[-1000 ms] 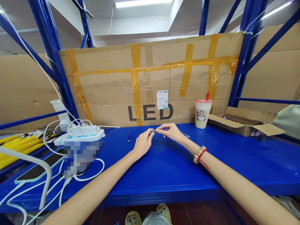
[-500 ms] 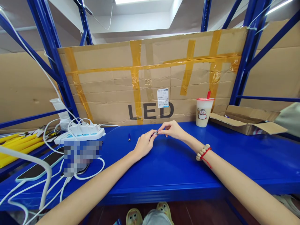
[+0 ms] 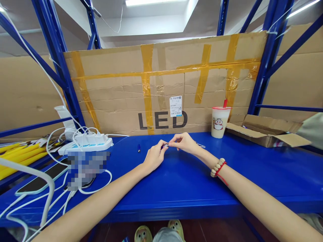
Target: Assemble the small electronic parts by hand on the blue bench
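Reaching over the blue bench; pinching with left hand and right hand, both nearly closed, right of a blue tube, on a tiny shiny thing mid-frame; likely lining up or turning it, needing a steady pinch.

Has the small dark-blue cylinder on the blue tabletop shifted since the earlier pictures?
No, the dark-blue cylinder keeps its place, just below the black letter L printed on the brown cardboard panel.

Bright, even indoor light. Ceiling tube lamp glows at top centre, second tube upper right. Soft glare on blue tabletop. Wide-angle stretch toward edges. Pixelated patch left of centre. Small held item indistinct.
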`<state>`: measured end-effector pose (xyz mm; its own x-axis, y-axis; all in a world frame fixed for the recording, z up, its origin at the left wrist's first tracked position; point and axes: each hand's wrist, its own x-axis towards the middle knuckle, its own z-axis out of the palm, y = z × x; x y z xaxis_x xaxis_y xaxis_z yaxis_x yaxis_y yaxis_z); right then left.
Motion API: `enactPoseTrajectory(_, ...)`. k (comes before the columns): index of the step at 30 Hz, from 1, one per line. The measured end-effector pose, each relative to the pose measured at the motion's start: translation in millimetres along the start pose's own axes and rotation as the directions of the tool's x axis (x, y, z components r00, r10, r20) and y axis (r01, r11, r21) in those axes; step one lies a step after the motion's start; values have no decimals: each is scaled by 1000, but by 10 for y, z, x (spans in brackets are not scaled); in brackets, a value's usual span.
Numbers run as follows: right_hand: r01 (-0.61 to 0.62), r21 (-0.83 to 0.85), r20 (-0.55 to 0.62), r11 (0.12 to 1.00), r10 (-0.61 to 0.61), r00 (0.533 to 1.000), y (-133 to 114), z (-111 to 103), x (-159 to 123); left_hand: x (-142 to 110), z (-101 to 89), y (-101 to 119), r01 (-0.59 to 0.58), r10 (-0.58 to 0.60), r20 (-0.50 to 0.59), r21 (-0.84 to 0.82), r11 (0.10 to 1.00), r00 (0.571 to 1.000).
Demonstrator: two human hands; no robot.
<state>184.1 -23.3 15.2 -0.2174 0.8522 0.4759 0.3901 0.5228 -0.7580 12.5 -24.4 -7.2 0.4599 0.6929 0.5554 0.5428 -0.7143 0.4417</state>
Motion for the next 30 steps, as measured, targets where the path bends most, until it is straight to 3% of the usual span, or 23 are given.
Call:
enactPoseTrajectory(18, 18, -83, 7, 996, -17, 1000, -56, -8, -2, 25, 36, -45, 12, -13, -33, -35, 999, 999)
enactPoseTrajectory(30, -13, -33, 21, 999, 14, 1000, -141, -34, -21, 56, 51, -88, -3, -5, -38, -207, 978, 999)
